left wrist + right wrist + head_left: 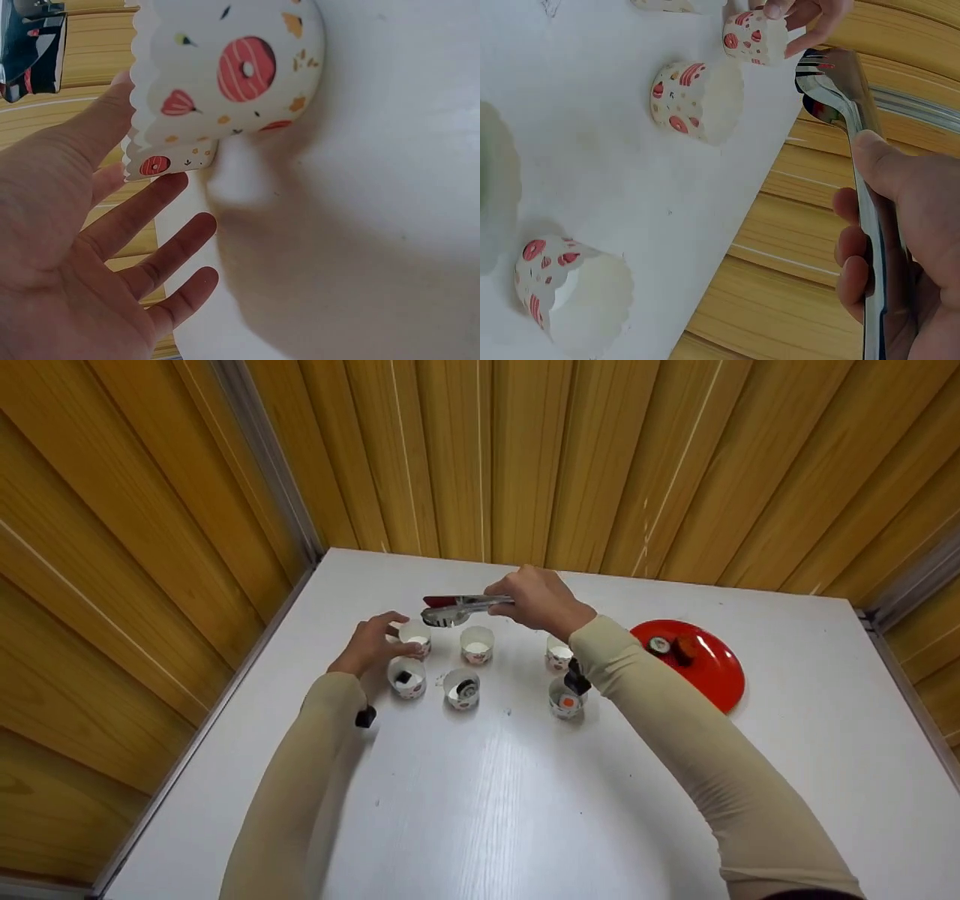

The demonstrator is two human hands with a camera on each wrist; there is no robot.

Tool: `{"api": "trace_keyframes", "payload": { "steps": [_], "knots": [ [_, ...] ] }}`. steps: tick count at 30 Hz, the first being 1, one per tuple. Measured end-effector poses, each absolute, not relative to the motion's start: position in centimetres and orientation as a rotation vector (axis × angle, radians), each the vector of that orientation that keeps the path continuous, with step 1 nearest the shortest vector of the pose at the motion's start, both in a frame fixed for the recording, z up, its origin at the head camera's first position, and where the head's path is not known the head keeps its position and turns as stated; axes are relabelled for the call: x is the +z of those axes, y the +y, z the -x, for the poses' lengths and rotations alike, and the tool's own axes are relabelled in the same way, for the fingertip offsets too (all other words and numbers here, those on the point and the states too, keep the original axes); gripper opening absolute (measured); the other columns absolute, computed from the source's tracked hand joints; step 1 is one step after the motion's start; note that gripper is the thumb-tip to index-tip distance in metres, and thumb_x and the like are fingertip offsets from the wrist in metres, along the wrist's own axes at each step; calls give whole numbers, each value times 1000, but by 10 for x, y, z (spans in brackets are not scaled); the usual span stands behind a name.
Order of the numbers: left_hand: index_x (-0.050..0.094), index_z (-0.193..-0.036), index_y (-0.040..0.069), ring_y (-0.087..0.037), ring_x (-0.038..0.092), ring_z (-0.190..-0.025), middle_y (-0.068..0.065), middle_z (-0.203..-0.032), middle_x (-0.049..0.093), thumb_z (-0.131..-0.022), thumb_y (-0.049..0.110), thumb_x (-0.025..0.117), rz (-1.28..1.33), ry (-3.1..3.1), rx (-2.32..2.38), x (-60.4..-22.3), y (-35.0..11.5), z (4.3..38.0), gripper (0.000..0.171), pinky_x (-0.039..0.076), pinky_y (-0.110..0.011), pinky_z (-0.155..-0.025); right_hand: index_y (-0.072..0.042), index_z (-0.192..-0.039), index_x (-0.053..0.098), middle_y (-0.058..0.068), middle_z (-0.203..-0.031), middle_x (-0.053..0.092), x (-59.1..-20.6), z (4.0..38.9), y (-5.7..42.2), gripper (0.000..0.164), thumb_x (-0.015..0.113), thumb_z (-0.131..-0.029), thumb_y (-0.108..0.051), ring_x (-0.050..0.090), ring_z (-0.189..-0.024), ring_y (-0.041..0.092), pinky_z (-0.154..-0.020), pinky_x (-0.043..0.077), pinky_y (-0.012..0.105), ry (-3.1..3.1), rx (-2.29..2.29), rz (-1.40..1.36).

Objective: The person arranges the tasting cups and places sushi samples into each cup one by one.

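Observation:
My right hand [536, 596] grips a pair of metal tongs [469, 606] with a forked head, raised above the back cups. Its shiny head [832, 90] shows red and dark patches; I cannot tell whether anything sits between its arms. At the left, my left hand [367, 645] holds the back-left paper baking cup [416, 639], thumb on one side and index finger on the other. Its remaining fingers [169, 259] are spread out. Right in front stands another baking cup [407, 681] with a small black and white piece inside. The donut-printed cup [232, 67] looms large in the left wrist view.
More baking cups stand nearby: a back-middle one [477, 646], a front-middle one [461, 690] with a dark round piece, and two at right, the front one [565, 701] holding an orange-topped piece. A red plate [720, 675] carries a sushi roll [659, 645] and a brown piece [684, 649].

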State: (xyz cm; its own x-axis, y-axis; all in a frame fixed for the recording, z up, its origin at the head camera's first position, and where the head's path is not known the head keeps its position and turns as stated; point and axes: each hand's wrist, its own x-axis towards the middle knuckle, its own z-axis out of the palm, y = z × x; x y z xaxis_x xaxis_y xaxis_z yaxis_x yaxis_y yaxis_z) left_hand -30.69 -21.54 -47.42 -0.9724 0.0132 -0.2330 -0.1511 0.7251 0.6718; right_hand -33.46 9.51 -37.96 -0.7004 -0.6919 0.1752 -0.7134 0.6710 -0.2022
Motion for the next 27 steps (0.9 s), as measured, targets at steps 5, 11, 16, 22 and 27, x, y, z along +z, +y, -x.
{"api": "trace_keyframes", "payload": {
  "steps": [5, 11, 16, 22, 27],
  "knots": [
    [52, -146, 18, -34, 41, -135, -15, -140, 58, -88, 40, 82, 93, 2726, 1075, -474, -214, 307, 70, 34, -56, -114, -14, -119, 78, 4, -107, 78, -388, 336, 81, 27, 75, -96, -26, 67, -74, 14, -70, 57, 35, -2788, 379, -1176],
    [54, -144, 18, -34, 43, -135, -14, -139, 58, -88, 38, 83, 71, 2738, 1078, -476, -211, 308, 66, 36, -55, -113, -15, -116, 80, 2, -103, 78, -397, 335, 67, 22, 75, -97, -25, 66, -77, 16, -71, 56, 36, -2810, 372, -1170],
    [57, -139, 16, -33, 48, -132, -13, -137, 60, -88, 35, 84, 44, 2748, 1100, -476, -207, 309, 61, 38, -55, -111, -15, -116, 79, 2, -103, 78, -405, 334, 62, 23, 75, -96, -25, 70, -83, 19, -73, 56, 39, -2819, 372, -1168],
    [58, -137, 16, -31, 49, -130, -9, -133, 62, -87, 35, 85, 50, 2743, 1122, -477, -205, 309, 60, 36, -55, -113, -15, -117, 79, 3, -103, 78, -412, 332, 57, 24, 74, -97, -27, 68, -79, 19, -70, 55, 40, -2801, 373, -1178],
    [58, -139, 19, -31, 45, -132, -8, -135, 60, -86, 38, 85, 64, 2724, 1142, -476, -203, 308, 63, 35, -56, -113, -16, -115, 80, 2, -100, 78, -414, 332, 58, 21, 74, -97, -26, 65, -77, 21, -68, 53, 41, -2804, 357, -1172]
  ]
}}
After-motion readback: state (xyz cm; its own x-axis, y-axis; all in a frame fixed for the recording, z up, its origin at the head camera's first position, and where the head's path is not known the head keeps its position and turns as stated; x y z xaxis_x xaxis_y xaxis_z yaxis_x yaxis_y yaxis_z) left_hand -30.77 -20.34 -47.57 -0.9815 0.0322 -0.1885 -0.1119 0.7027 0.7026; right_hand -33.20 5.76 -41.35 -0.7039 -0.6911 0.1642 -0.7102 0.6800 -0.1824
